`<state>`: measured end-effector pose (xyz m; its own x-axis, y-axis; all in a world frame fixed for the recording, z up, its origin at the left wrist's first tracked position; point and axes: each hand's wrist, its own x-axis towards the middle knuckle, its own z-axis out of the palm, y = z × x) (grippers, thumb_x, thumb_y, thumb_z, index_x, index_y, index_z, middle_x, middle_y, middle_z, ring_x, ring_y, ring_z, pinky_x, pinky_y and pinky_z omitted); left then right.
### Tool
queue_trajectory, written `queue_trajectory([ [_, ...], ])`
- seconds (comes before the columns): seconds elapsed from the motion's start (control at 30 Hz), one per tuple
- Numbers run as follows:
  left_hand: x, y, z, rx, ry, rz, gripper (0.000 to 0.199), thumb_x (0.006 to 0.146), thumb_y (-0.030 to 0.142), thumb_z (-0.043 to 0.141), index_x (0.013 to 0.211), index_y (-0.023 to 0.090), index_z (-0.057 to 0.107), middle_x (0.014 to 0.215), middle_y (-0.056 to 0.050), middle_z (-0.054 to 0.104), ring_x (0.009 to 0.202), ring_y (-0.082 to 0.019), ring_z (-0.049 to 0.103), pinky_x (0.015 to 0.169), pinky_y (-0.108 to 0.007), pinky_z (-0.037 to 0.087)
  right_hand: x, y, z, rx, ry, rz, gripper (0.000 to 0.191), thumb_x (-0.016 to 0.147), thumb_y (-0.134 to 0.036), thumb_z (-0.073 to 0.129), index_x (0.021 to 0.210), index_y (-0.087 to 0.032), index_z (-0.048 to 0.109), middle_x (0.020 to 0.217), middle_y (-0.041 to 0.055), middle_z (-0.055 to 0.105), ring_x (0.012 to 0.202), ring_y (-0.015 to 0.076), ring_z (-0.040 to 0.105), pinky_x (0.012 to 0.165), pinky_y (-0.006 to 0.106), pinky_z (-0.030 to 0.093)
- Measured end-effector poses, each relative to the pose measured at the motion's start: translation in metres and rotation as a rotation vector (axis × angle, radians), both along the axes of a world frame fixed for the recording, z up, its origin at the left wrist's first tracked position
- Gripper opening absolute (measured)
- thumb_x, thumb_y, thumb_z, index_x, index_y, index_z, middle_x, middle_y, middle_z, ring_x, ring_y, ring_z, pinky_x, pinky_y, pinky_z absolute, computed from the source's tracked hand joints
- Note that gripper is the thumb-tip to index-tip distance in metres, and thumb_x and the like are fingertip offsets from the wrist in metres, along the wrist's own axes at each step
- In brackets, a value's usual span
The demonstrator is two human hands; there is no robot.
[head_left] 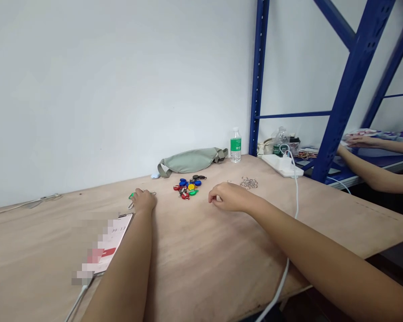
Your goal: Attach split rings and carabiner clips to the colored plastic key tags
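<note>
My left hand (144,201) rests low over the table, its fingers curled at a small green reel (132,196) with thin metal loops showing beside it. To its right lies a pile of small round reels (191,187) in blue, red, yellow, green and black. My right hand (229,197) hovers just right of the pile, thumb and fingertips pinched together; whatever may be between them is too small to make out. Several metal rings (249,183) lie just behind the right wrist.
A lit phone (116,235) on a cable lies beside my left forearm. At the back are a grey-green waist bag (191,160) and a water bottle (235,145). A power strip (282,165), its white cable, blue shelf posts (349,89) and another person's hands (362,142) are at the right.
</note>
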<state>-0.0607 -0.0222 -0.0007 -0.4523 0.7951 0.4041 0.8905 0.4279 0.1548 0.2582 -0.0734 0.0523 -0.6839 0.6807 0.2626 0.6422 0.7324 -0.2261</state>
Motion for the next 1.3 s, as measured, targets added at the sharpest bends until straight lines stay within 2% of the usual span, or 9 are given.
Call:
queue_trajectory([
  [0.27, 0.005, 0.000, 0.003, 0.209, -0.046, -0.219, 0.032, 0.076, 0.013, 0.035, 0.103, 0.009, 0.052, 0.112, -0.018, 0.046, 0.105, -0.027, 0.042, 0.089, -0.038, 0.030, -0.001, 0.004, -0.005, 0.033, 0.068, 0.032, 0.022, 0.070, -0.013, 0.048, 0.079, -0.022, 0.066, 0.081, 0.0022, 0.065, 0.071, 0.0161, 0.056, 0.059, 0.024, 0.035],
  [0.43, 0.030, -0.008, 0.013, 0.425, -0.179, -0.255, 0.031, 0.082, 0.021, 0.031, 0.109, 0.011, 0.042, 0.107, -0.013, 0.050, 0.101, -0.020, 0.046, 0.086, -0.032, 0.036, -0.004, 0.003, -0.005, 0.081, 0.142, 0.070, 0.024, 0.070, -0.013, 0.046, 0.081, -0.022, 0.065, 0.087, 0.0017, 0.065, 0.073, 0.0158, 0.056, 0.064, 0.025, 0.037],
  [0.53, 0.059, -0.021, 0.017, 0.686, -0.775, -0.329, 0.027, 0.077, 0.028, 0.044, 0.100, 0.014, 0.047, 0.102, -0.010, 0.054, 0.092, -0.018, 0.052, 0.079, -0.031, 0.040, -0.008, 0.000, -0.006, 0.103, 0.240, 0.092, 0.022, 0.071, -0.014, 0.046, 0.081, -0.021, 0.064, 0.087, 0.0019, 0.065, 0.072, 0.0145, 0.055, 0.064, 0.025, 0.038],
  [0.57, 0.070, -0.027, 0.017, 0.696, -0.837, -0.331, 0.026, 0.077, 0.031, 0.044, 0.097, 0.015, 0.048, 0.100, -0.009, 0.055, 0.089, -0.017, 0.054, 0.076, -0.030, 0.041, -0.010, -0.001, -0.006, 0.099, 0.281, 0.096, 0.021, 0.072, -0.015, 0.047, 0.082, -0.020, 0.064, 0.086, 0.0025, 0.064, 0.071, 0.0141, 0.055, 0.064, 0.025, 0.039],
  [0.7, 0.111, -0.061, 0.007, 0.570, -1.447, -0.547, 0.025, 0.069, 0.035, 0.056, 0.085, 0.015, 0.052, 0.083, -0.004, 0.060, 0.069, -0.012, 0.057, 0.063, -0.025, 0.041, -0.015, -0.005, -0.009, 0.001, 0.437, 0.116, 0.017, 0.072, -0.027, 0.054, 0.084, -0.017, 0.060, 0.082, 0.0038, 0.062, 0.065, 0.0116, 0.054, 0.061, 0.023, 0.041],
  [0.8, 0.127, -0.084, 0.001, 0.395, -1.683, -0.720, 0.023, 0.066, 0.031, 0.062, 0.078, 0.014, 0.055, 0.075, -0.003, 0.061, 0.066, -0.011, 0.056, 0.059, -0.022, 0.040, -0.019, -0.005, -0.017, -0.191, 0.508, 0.152, 0.028, 0.063, -0.037, 0.063, 0.081, -0.016, 0.054, 0.079, 0.0033, 0.061, 0.063, 0.0110, 0.054, 0.057, 0.023, 0.042],
  [0.93, 0.133, -0.095, 0.005, 0.273, -1.759, -0.870, 0.024, 0.065, 0.029, 0.065, 0.081, 0.014, 0.056, 0.080, -0.004, 0.062, 0.071, -0.012, 0.057, 0.065, -0.025, 0.042, -0.028, -0.003, -0.032, -0.528, 0.630, 0.201, 0.041, 0.058, -0.035, 0.068, 0.086, -0.018, 0.045, 0.077, 0.0025, 0.060, 0.067, 0.0129, 0.058, 0.058, 0.024, 0.045],
  [1.03, 0.133, -0.094, 0.009, 0.217, -1.740, -0.915, 0.026, 0.065, 0.029, 0.065, 0.085, 0.015, 0.057, 0.084, -0.005, 0.062, 0.072, -0.013, 0.057, 0.067, -0.027, 0.043, -0.034, -0.002, -0.038, -0.723, 0.679, 0.249, 0.032, 0.067, -0.031, 0.061, 0.087, -0.017, 0.042, 0.065, -0.0005, 0.060, 0.062, 0.0126, 0.059, 0.061, 0.027, 0.046],
  [1.3, 0.129, -0.094, 0.007, 0.196, -1.652, -0.917, 0.030, 0.065, 0.033, 0.064, 0.086, 0.017, 0.050, 0.078, -0.003, 0.062, 0.062, -0.012, 0.058, 0.060, -0.026, 0.042, -0.033, -0.004, -0.037, -0.774, 0.559, 0.257, 0.012, 0.073, -0.021, 0.048, 0.085, -0.016, 0.046, 0.067, -0.0019, 0.054, 0.055, 0.0088, 0.052, 0.054, 0.022, 0.041],
])
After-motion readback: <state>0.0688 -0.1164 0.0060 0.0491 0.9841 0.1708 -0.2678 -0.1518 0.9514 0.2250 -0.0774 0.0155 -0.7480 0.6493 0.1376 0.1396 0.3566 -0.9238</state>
